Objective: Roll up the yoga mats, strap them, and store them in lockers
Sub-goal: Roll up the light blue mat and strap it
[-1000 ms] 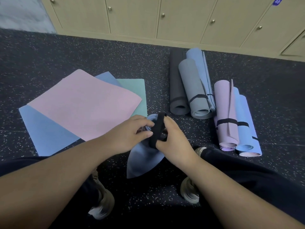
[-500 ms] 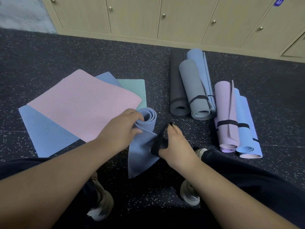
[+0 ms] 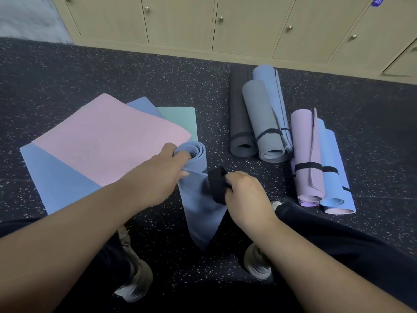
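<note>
A blue yoga mat [image 3: 198, 199] stands loosely rolled in front of me, its loose flap hanging down to a point. My left hand [image 3: 167, 172] grips the rolled top end, thumb in the coil. My right hand [image 3: 243, 195] holds a black strap [image 3: 216, 184] against the mat's right side. Flat mats lie to the left: a pink mat [image 3: 108, 138] on top, a blue flat mat [image 3: 56, 184] and a teal mat [image 3: 180, 118] under it.
Rolled, strapped mats lie at the right: a dark grey roll [image 3: 240, 123], a grey roll [image 3: 264, 123], a purple roll [image 3: 305, 159] and a light blue roll [image 3: 334, 177]. Beige lockers [image 3: 243, 23] with round knobs line the far wall. My shoes [image 3: 257, 260] stand on the speckled floor.
The strap has come off the mat's top end and moved down its right side with my right hand. My left hand shifted up to hold the coil.
</note>
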Available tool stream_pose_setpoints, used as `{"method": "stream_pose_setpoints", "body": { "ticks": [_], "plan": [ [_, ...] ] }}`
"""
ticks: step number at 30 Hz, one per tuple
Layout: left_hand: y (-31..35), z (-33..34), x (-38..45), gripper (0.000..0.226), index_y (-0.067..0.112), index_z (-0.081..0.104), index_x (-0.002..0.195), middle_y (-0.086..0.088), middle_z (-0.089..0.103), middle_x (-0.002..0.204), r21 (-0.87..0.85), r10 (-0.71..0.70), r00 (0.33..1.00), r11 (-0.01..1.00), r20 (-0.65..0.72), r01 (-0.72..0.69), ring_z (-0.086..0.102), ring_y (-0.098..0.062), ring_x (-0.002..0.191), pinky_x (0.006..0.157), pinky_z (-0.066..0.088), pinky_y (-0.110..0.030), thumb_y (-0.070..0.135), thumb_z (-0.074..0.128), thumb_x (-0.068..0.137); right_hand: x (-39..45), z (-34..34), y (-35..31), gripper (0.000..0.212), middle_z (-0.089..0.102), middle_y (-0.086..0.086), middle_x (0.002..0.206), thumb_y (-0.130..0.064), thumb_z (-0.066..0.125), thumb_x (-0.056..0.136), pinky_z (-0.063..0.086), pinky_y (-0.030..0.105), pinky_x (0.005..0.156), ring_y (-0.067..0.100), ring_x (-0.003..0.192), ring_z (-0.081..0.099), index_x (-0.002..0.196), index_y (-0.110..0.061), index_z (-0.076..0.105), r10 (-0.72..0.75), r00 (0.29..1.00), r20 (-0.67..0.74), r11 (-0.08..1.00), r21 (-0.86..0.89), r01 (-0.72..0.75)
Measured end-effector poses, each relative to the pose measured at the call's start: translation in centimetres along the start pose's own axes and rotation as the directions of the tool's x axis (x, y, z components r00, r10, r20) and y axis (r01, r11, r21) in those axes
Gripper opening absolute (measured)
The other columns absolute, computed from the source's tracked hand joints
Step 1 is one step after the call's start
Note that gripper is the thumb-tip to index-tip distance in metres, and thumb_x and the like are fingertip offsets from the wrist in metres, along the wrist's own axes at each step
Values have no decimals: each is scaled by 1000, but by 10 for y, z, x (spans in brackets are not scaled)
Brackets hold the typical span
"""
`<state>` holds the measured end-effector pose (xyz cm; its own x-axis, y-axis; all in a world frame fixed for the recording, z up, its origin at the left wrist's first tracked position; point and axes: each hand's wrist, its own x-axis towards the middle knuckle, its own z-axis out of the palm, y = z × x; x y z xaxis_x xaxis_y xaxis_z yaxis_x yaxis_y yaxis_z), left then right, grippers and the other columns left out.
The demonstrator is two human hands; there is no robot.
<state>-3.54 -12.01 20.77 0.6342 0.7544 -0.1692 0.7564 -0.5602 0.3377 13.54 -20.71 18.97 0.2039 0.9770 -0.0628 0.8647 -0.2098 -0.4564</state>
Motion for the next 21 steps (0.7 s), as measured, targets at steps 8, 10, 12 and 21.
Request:
{"method": "stream_pose_setpoints", "body": {
  "ticks": [8, 10, 12, 21],
  "plan": [
    [16, 12, -10, 40, 14, 35, 125, -7, 32, 123, 176, 65, 983, 980, 172, -95, 55, -30, 92, 78, 43, -36, 45, 29, 100, 5, -6, 9, 20, 60, 11, 97, 0, 47, 87, 41, 36, 78, 31, 92, 55, 91, -6, 66, 39, 998, -57, 999, 24, -38],
    [22, 13, -12, 49, 15, 36, 123, -6, 29, 126, 200, 110, 978, 969, 174, -145, 54, -28, 95, 80, 43, -35, 55, 33, 96, 4, -6, 9, 22, 53, 9, 85, 2, 47, 84, 34, 35, 69, 32, 84, 52, 68, -12, 52, 40, 997, -65, 999, 16, -39],
    [26, 14, -12, 55, 14, 37, 121, -5, 28, 127, 208, 134, 975, 963, 180, -171, 53, -25, 95, 80, 43, -34, 61, 38, 91, 4, -7, 8, 38, 44, 5, 78, 5, 46, 82, 25, 30, 64, 29, 74, 43, 58, -20, 30, 35, 997, -73, 999, 19, -34],
    [18, 18, -11, 46, 15, 38, 124, -7, 28, 131, 276, 140, 985, 947, 105, -164, 47, -23, 99, 75, 34, -28, 52, 31, 98, 1, -1, -2, 19, 48, 6, 83, 8, 45, 82, 30, 31, 65, 28, 76, 46, 74, -9, 50, -70, 995, -76, 997, 18, 72]
  ]
}}
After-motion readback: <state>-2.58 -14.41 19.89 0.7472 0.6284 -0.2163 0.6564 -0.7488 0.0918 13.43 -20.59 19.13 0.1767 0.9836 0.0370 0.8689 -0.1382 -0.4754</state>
